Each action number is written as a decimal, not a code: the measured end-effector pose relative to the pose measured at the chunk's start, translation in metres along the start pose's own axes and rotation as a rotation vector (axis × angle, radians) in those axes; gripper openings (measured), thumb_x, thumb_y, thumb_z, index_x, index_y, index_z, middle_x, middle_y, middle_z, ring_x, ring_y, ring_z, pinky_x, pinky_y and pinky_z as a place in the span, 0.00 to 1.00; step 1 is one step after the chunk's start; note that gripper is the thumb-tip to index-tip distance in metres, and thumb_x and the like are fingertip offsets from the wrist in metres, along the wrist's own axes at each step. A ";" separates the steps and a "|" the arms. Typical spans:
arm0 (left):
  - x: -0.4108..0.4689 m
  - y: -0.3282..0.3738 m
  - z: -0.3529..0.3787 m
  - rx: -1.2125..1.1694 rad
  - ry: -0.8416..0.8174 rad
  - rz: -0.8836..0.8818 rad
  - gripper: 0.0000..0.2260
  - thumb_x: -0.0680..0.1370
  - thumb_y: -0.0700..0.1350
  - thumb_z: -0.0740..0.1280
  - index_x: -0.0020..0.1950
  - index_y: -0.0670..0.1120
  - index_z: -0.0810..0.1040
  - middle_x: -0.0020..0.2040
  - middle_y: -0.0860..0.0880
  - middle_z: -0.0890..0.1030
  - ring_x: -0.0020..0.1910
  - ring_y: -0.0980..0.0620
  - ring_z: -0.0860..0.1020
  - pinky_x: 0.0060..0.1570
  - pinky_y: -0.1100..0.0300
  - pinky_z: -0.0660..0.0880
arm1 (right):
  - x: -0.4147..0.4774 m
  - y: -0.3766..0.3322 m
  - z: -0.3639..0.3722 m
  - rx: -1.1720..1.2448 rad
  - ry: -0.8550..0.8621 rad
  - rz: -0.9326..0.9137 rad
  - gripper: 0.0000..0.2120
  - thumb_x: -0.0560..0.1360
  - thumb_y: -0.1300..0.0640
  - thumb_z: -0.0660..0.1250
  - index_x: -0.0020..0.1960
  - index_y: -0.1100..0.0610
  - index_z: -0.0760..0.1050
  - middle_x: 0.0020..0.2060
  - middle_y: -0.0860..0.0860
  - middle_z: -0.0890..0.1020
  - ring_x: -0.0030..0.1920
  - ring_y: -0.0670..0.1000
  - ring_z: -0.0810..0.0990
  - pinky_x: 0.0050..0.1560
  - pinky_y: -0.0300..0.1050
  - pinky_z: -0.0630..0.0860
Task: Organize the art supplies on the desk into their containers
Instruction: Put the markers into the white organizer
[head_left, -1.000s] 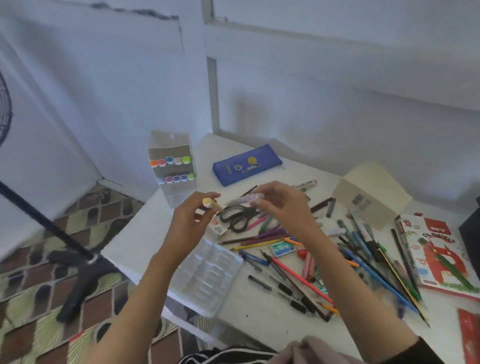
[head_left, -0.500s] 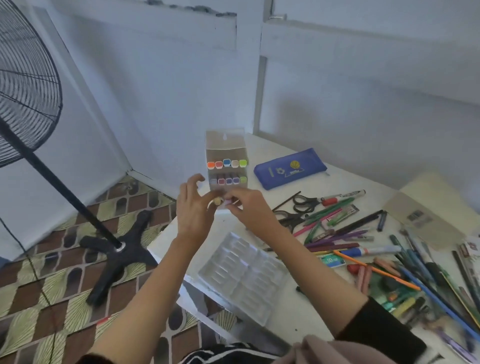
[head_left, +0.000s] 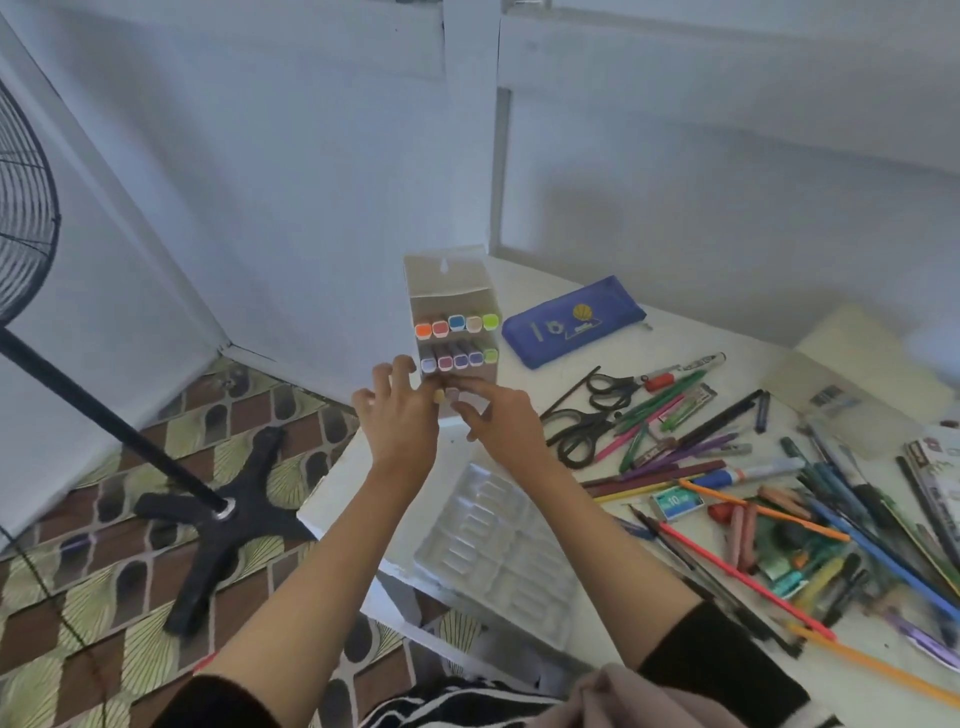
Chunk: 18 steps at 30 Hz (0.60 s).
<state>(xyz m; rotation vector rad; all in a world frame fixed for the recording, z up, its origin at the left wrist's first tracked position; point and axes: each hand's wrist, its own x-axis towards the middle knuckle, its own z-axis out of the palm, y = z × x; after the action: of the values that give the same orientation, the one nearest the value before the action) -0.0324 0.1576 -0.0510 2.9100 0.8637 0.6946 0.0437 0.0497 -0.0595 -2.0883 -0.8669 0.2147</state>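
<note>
Left hand (head_left: 400, 423): pinching yellow-capped marker (head_left: 439, 396); right hand (head_left: 501, 423): pinching pale marker (head_left: 453, 393); both at lowest shelf of marker box (head_left: 453, 291), far-left counter (head_left: 685, 340).

- Looks like a corner of a room in someone's home, set up as a small craft spot.
- A white desk (head_left: 675, 338) sits right in the corner between plain pale walls (head_left: 260, 182).
- The floor (head_left: 104, 597) on the left has a brown-and-green patterned covering, very household.
- A black pedestal fan (head_left: 223, 514) stands on that floor on a cross-shaped base.
- The desk is littered with hobby stuff: loose pens and pencils (head_left: 779, 519) on the right, scissors (head_left: 587, 421), a blue pencil case (head_left: 574, 322) at the far side, and an upright marker box (head_left: 454, 322) at the far left.
</note>
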 end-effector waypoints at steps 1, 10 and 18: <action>0.001 0.000 0.000 0.004 -0.019 -0.006 0.17 0.59 0.34 0.79 0.44 0.44 0.83 0.49 0.41 0.78 0.49 0.36 0.76 0.41 0.45 0.72 | -0.002 -0.001 0.001 -0.002 0.007 0.003 0.13 0.76 0.49 0.65 0.60 0.45 0.76 0.47 0.48 0.84 0.34 0.50 0.83 0.43 0.43 0.79; -0.009 -0.005 0.009 -0.153 -0.033 0.009 0.23 0.69 0.37 0.74 0.63 0.45 0.75 0.62 0.39 0.74 0.58 0.37 0.73 0.51 0.39 0.71 | -0.006 -0.013 -0.006 -0.083 -0.028 0.041 0.17 0.76 0.39 0.60 0.63 0.40 0.73 0.55 0.43 0.81 0.49 0.51 0.82 0.47 0.43 0.76; -0.042 0.004 0.011 -0.560 0.352 0.124 0.19 0.70 0.31 0.61 0.59 0.40 0.79 0.62 0.43 0.67 0.55 0.42 0.72 0.47 0.56 0.73 | -0.060 0.001 -0.044 -0.047 -0.013 -0.115 0.20 0.79 0.54 0.62 0.70 0.50 0.67 0.70 0.41 0.66 0.36 0.42 0.76 0.43 0.42 0.75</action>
<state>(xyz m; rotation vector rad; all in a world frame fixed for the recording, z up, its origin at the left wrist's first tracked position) -0.0573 0.1333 -0.0772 2.3839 0.4059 1.2499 0.0186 -0.0179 -0.0409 -2.0743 -1.0057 0.1486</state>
